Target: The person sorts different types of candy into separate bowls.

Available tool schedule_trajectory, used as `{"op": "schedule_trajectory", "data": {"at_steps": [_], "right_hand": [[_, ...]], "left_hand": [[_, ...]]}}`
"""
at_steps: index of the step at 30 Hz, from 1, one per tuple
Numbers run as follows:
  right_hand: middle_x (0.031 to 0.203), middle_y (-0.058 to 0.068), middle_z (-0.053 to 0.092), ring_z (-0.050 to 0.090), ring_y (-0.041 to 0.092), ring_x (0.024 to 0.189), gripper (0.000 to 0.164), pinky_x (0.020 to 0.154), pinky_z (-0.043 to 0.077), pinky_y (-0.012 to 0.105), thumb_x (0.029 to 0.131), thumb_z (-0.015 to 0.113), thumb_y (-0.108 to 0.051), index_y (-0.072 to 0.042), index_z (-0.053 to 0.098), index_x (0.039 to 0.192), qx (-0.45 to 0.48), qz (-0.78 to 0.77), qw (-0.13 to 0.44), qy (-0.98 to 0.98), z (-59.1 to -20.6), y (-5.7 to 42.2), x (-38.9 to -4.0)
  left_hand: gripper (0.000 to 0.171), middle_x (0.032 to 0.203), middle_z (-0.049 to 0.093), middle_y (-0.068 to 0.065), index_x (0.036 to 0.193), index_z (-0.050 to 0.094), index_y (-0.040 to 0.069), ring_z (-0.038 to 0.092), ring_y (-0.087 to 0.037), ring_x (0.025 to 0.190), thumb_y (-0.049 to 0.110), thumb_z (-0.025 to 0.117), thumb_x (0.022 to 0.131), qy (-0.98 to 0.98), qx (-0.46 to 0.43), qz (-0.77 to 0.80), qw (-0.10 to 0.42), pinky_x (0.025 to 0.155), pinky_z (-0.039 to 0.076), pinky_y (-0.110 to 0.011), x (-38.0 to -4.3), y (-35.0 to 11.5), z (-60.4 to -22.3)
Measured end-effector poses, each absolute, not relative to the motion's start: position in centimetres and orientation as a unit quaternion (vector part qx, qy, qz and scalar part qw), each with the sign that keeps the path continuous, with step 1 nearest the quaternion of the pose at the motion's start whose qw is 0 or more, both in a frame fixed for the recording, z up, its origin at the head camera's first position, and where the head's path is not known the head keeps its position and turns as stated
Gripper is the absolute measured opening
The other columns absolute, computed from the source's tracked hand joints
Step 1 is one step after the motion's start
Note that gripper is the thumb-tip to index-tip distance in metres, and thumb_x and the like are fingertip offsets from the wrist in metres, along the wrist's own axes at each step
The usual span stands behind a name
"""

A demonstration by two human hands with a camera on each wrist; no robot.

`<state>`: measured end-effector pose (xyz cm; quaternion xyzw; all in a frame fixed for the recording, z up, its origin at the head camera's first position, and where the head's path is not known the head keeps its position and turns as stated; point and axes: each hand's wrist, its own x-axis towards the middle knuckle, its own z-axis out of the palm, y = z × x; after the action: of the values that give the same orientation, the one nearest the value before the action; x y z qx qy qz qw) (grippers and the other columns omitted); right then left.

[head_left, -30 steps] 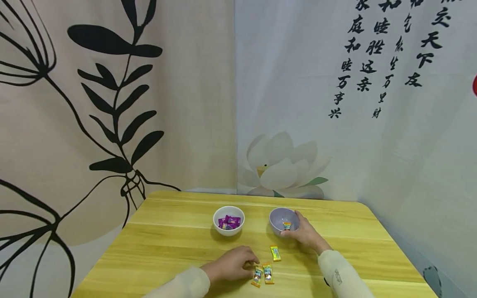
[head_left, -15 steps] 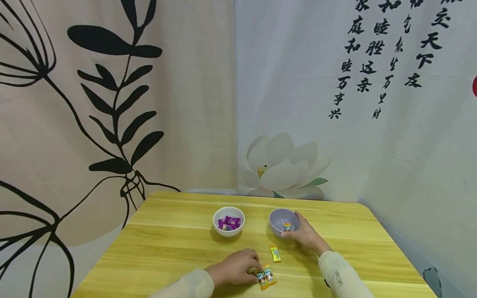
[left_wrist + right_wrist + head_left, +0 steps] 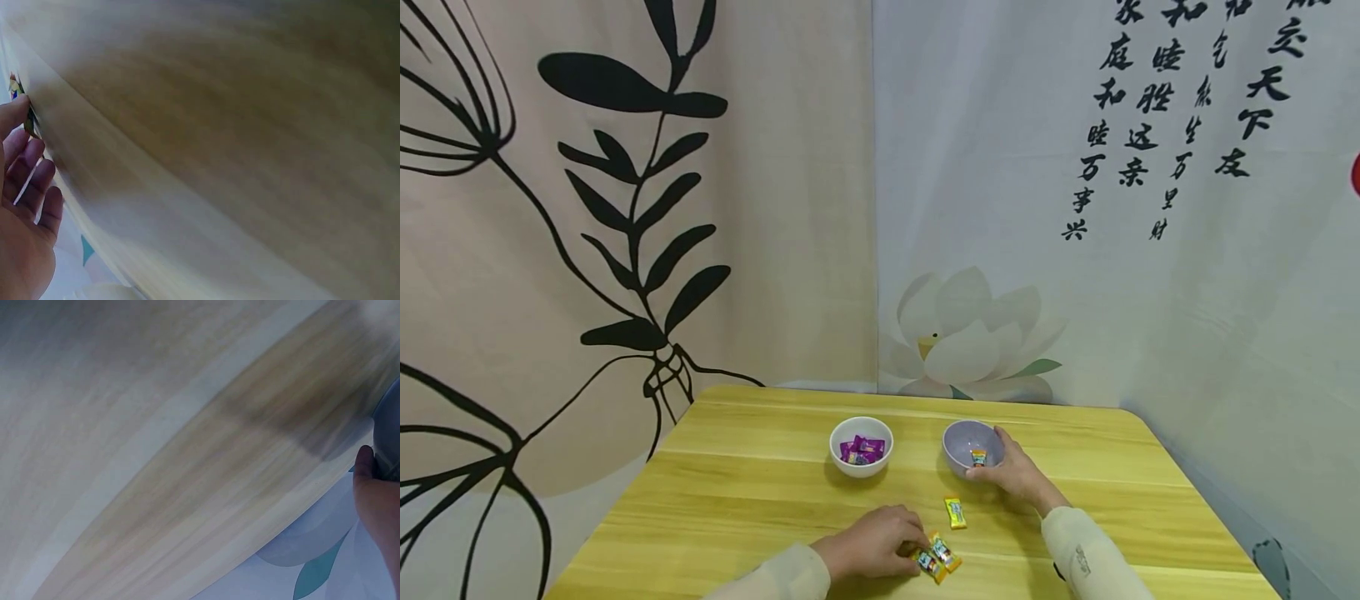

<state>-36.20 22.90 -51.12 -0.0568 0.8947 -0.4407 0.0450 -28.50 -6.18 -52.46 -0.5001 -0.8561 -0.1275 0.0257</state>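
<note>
At the front middle of the table, my left hand has its thumb and forefinger pinching the end of a small wrapped candy, orange and yellow. The other fingers curve loosely behind in the left wrist view, where part of that candy shows beside the thumb. A second wrapped candy lies right alongside it. My right hand grips the right side of a purple bowl, thumb at the near side and fingers at the far rim. One orange-wrapped candy lies inside this bowl.
A white bowl holding several purple-wrapped candies stands left of the purple bowl. A yellow-wrapped candy lies between the purple bowl and the candy pair. Printed curtains hang behind the wooden table.
My left hand has moved slightly right and taken hold of the left candy. Both front candies have turned and shifted right. The right hand and both bowls stay in place.
</note>
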Motion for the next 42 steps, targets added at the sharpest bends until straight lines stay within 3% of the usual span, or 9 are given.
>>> {"op": "schedule_trajectory", "data": {"at_steps": [7, 14, 24, 42], "right_hand": [[0.156, 0.033, 0.020, 0.024, 0.052, 0.140, 0.120, 0.110, 0.025, 0.065, 0.075, 0.087, -0.041, 0.004, 0.010, 0.156, -0.062, -0.440, 0.042, 0.895, -51.19, 22.93, -36.19], [0.156, 0.033, 0.019, 0.022, 0.051, 0.141, 0.121, 0.111, 0.024, 0.064, 0.074, 0.087, -0.041, 0.004, 0.010, 0.156, -0.061, -0.443, 0.043, 0.894, -51.10, 22.94, -36.26], [0.155, 0.034, 0.020, 0.024, 0.053, 0.140, 0.120, 0.110, 0.025, 0.065, 0.075, 0.087, -0.042, 0.005, 0.010, 0.155, -0.065, -0.442, 0.044, 0.894, -51.15, 23.00, -36.14], [0.156, 0.033, 0.018, 0.022, 0.052, 0.141, 0.121, 0.111, 0.023, 0.065, 0.075, 0.087, -0.042, 0.003, 0.009, 0.156, -0.062, -0.446, 0.045, 0.892, -51.21, 23.07, -36.13]], "left_hand": [[0.022, 0.088, 0.057, 0.018, 0.104, 0.078, 0.024, 0.043, 0.005, 0.078, 0.034, 0.079, 0.084, -0.855, -0.504, -0.121, 0.035, 0.068, 0.034, -0.008, -28.73, -6.20, -52.65], [0.027, 0.091, 0.059, 0.016, 0.107, 0.077, 0.022, 0.045, 0.005, 0.081, 0.037, 0.078, 0.084, -0.852, -0.508, -0.124, 0.030, 0.071, 0.035, -0.008, -28.47, -6.34, -52.34], [0.020, 0.087, 0.056, 0.016, 0.101, 0.077, 0.022, 0.044, 0.005, 0.078, 0.032, 0.078, 0.084, -0.854, -0.503, -0.129, 0.023, 0.069, 0.034, -0.007, -28.42, -6.32, -52.52], [0.017, 0.087, 0.057, 0.018, 0.097, 0.076, 0.021, 0.047, 0.004, 0.080, 0.030, 0.079, 0.083, -0.887, -0.423, -0.187, 0.008, 0.072, 0.041, -0.013, -29.09, -6.86, -51.70]]}}
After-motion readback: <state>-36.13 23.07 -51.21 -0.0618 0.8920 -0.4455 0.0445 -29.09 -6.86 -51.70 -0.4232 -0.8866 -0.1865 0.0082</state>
